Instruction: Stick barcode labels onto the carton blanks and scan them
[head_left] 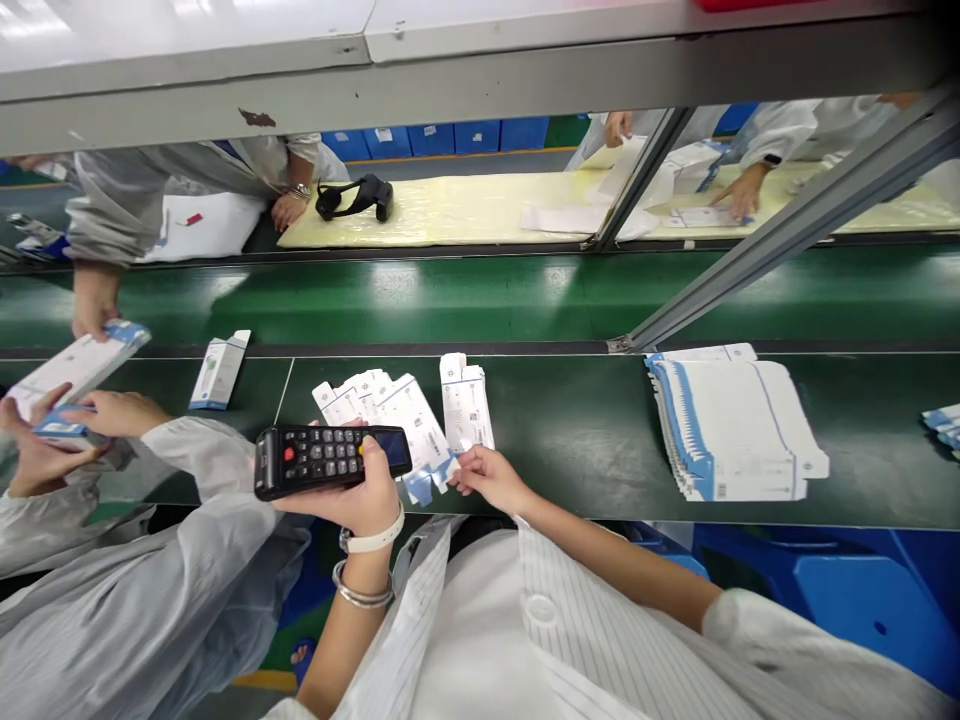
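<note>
In my left hand (370,497) is a black handheld barcode scanner (330,462) with a keypad and a small screen, my thumb resting on its yellow button. Fanned out under and beyond it lie several flattened white and blue cartons (411,415). My right hand (489,480) pinches the near right corner of the top flattened carton, by its blue flap. Just beyond my right fingers, more flat cartons (466,405) lie upright to me on the dark green bench. The scanner hides part of the fanned cartons.
A thick stack of flat cartons (739,430) lies to the right on the bench (577,430). A folded box (220,370) stands left. A co-worker's hands (90,425) hold boxes at far left. A metal post (750,230) slants down beyond the stack. Other people work across the green conveyor (450,295).
</note>
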